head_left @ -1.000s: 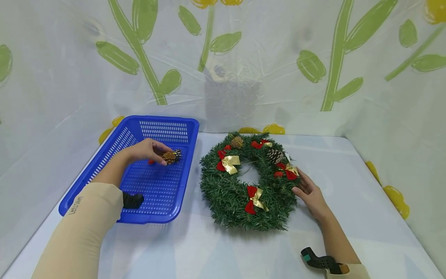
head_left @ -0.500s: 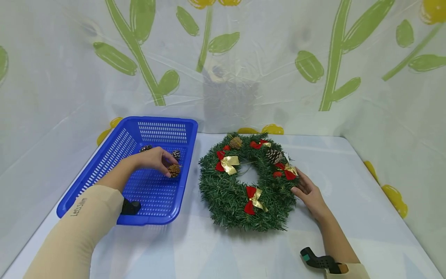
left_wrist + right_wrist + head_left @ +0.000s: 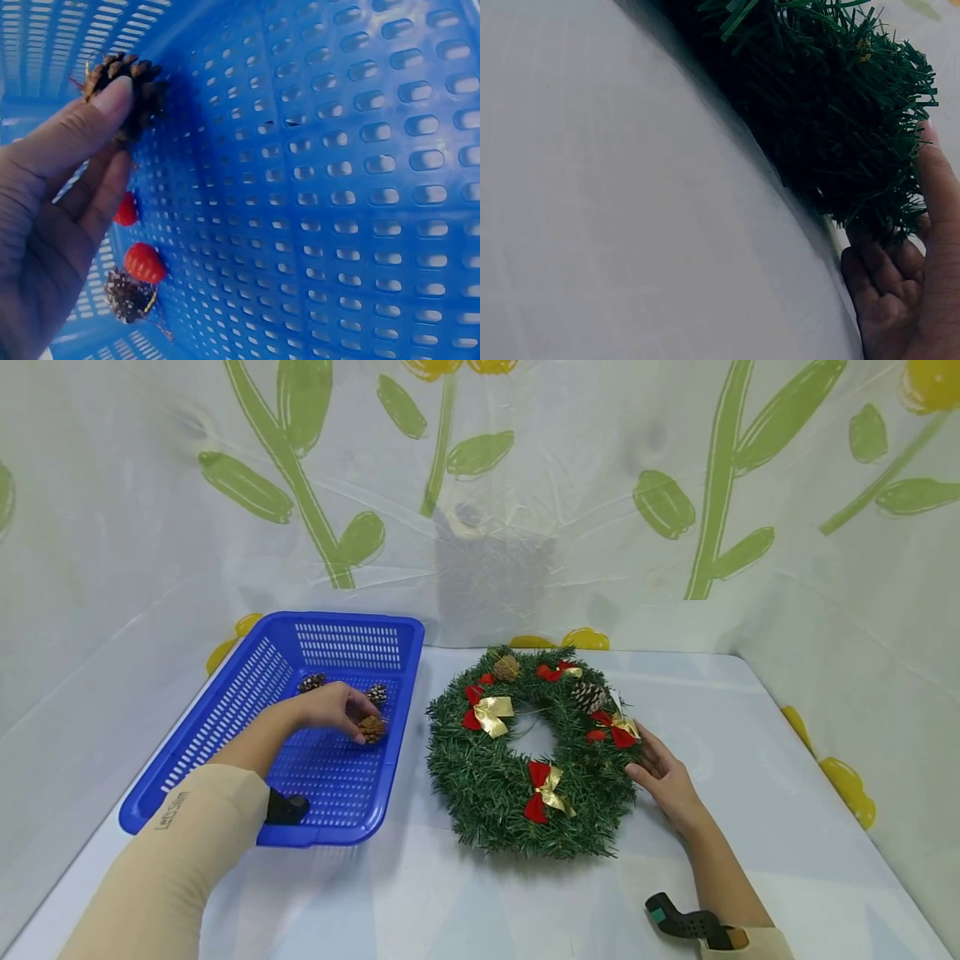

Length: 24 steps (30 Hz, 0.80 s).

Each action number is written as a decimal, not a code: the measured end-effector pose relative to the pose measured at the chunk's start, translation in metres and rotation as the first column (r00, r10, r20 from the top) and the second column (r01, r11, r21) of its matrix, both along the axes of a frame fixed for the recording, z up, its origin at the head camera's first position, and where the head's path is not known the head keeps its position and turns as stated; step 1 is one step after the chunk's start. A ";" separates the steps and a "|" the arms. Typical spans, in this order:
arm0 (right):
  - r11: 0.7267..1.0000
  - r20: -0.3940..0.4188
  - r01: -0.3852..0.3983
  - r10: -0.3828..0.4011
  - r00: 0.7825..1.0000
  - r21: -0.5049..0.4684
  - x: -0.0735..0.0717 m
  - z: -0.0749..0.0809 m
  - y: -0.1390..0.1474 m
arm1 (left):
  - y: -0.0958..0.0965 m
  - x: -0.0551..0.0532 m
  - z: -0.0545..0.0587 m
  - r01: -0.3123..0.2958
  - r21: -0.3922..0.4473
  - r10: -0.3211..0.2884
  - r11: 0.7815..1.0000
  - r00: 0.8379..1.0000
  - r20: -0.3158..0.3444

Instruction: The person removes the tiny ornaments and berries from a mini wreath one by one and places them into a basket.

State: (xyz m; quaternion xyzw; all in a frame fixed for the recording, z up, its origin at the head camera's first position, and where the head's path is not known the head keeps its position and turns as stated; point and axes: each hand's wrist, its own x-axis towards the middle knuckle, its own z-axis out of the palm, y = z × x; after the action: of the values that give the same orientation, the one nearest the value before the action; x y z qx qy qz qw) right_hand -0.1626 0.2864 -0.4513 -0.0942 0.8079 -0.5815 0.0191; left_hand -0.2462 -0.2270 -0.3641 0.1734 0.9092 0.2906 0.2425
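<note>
In the head view my left hand (image 3: 330, 703) is inside the blue basket (image 3: 408, 693), pinching a brown pine cone (image 3: 371, 729) close to the basket's right wall. The left wrist view shows the thumb across the cone's scales (image 3: 147, 94) and fingers behind it. A green Christmas wreath (image 3: 480, 789) lies on the table, decorated with red-and-gold bows (image 3: 547, 789), pine cones and red berries. At its right edge my right hand (image 3: 671, 785) grips the greenery, thumb on one side and curled fingers on the other, partly hidden by needles (image 3: 840, 135).
Frosted pine cones (image 3: 377, 693) sit in the basket, along with red strawberry-like ornaments (image 3: 145, 262). The basket stands on the white table (image 3: 420, 893), left of the wreath. A leaf-patterned cloth (image 3: 570, 543) hangs behind.
My left hand has moved toward the basket's right wall and slightly nearer me with the brown pine cone, uncovering a frosted cone at the back left. The right hand has stayed at the wreath.
</note>
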 end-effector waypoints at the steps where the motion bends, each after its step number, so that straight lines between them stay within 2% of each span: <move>1: 1.000 -0.001 0.001 -0.001 1.000 -0.002 0.000 0.000 0.000 | -0.001 0.000 0.000 -0.010 0.001 0.010 1.000 1.000 0.001; 8: 1.000 -0.004 -0.004 0.004 1.000 -0.005 0.000 0.000 0.000 | -0.008 0.004 0.002 -0.006 0.051 0.007 0.999 1.000 -0.024; 17: 1.000 -0.006 -0.005 0.005 1.000 -0.002 0.001 0.000 0.000 | -0.010 0.004 0.009 -0.057 0.101 0.062 0.993 0.997 -0.045; 21: 1.000 0.001 -0.006 0.006 1.000 -0.006 0.001 0.000 0.000 | -0.013 0.004 0.014 -0.070 0.150 0.080 0.986 0.995 -0.064; 24: 1.000 -0.005 -0.010 0.010 1.000 -0.008 0.001 -0.001 0.000 | -0.014 0.006 0.020 -0.102 0.200 0.115 0.974 0.992 -0.053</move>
State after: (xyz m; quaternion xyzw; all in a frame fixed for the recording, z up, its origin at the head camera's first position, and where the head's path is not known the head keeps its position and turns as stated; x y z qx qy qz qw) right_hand -0.1620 0.2867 -0.4520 -0.0997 0.8051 -0.5844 0.0199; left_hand -0.2405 -0.2407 -0.3436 0.1557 0.8915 0.3862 0.1787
